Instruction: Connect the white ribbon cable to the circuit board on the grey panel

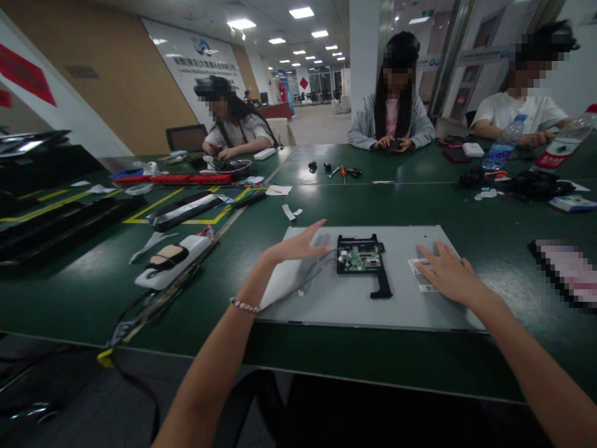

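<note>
A flat grey metal panel [326, 298] lies on the green table in front of me. A green circuit board [360, 258] in a black plastic frame [381, 283] sits at its middle, with thin wires [317, 267] running off to the left. My left hand [296, 247] hovers flat and open over the panel's left part, just beside the wires. My right hand [445, 274] rests open on the panel's right side, over small white labels [420, 266]. Neither hand holds anything.
Screws and a small screwdriver [342, 171] lie farther back on the green table [93, 292]. A white device [170, 261] and black strips [184, 210] are at left. Bottles [506, 143] and dark gear [532, 183] are at right. Three other people sit across the table.
</note>
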A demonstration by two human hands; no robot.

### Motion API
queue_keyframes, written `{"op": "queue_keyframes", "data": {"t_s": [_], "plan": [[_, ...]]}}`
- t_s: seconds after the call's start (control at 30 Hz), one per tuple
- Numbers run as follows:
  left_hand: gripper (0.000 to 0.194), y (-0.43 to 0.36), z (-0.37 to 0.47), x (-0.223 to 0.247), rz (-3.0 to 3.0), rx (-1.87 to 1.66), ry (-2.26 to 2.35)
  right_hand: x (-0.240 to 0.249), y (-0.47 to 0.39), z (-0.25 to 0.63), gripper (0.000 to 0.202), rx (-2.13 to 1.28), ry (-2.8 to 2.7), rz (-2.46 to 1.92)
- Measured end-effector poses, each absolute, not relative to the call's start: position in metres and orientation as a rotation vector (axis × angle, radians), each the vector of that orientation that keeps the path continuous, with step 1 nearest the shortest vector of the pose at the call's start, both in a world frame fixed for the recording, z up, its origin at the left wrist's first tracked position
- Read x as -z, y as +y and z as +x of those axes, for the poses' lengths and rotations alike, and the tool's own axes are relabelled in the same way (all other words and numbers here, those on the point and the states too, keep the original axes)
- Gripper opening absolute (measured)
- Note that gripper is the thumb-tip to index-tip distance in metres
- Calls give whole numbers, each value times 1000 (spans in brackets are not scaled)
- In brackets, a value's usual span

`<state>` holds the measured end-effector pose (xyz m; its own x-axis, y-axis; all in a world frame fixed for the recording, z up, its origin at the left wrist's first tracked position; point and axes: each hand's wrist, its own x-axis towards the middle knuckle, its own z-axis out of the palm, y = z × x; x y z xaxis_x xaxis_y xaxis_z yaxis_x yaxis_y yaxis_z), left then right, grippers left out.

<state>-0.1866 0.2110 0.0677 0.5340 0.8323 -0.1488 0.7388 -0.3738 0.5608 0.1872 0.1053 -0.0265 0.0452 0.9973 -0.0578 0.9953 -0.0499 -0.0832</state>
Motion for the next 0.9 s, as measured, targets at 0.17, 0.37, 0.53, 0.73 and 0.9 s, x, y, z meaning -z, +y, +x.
{"op": "queue_keyframes", "data": {"t_s": [0.17, 0.37, 0.53, 0.73, 0.9], "plan": [[69, 228, -214, -67, 1929, -385, 1745, 23, 105, 189, 64, -181, -2136, -2270], [63, 239, -222, -56, 1875, -425, 1791, 18, 104, 193, 65, -206, -2125, -2283], [60, 237, -220, -55, 1895, -416, 1770, 23, 104, 201, 66, -189, -2125, -2273], [63, 237, -214, -51, 1994, -305, 1795, 20, 107, 208, 63, -137, -2161, -2265], [59, 230, -202, -55, 2105, -130, 1768, 14, 107, 212, 61, -87, -2187, -2242]]}}
